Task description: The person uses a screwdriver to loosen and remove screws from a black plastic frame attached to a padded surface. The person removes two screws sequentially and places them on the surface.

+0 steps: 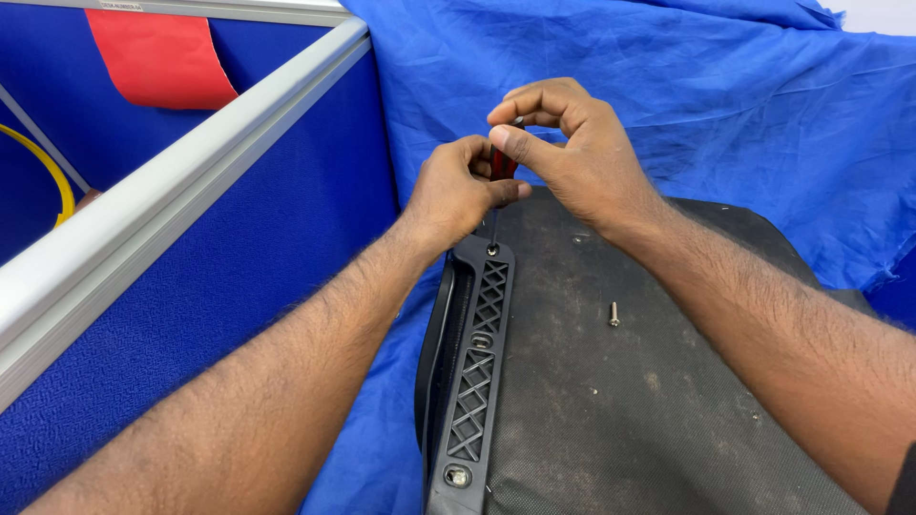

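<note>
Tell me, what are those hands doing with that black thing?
A person holds a red-handled screwdriver upright with both hands, the left hand and the right hand wrapped around its handle. Its tip sits in a screw hole at the top of a black plastic bracket fixed along the edge of a dusty black panel. One loose screw lies on the panel. Blue cloth is spread underneath.

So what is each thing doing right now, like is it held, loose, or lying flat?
Screwdriver: upright, held by both hands, tip in the bracket's top hole.
Left hand: closed around the screwdriver.
Right hand: pinching the screwdriver's top.
Black bracket: lying on the panel's left edge, screw in at the bottom.
Loose screw: lying free on the panel.
Dark panel: lying flat, dusty.
Blue cloth: spread out, wrinkled.
</note>
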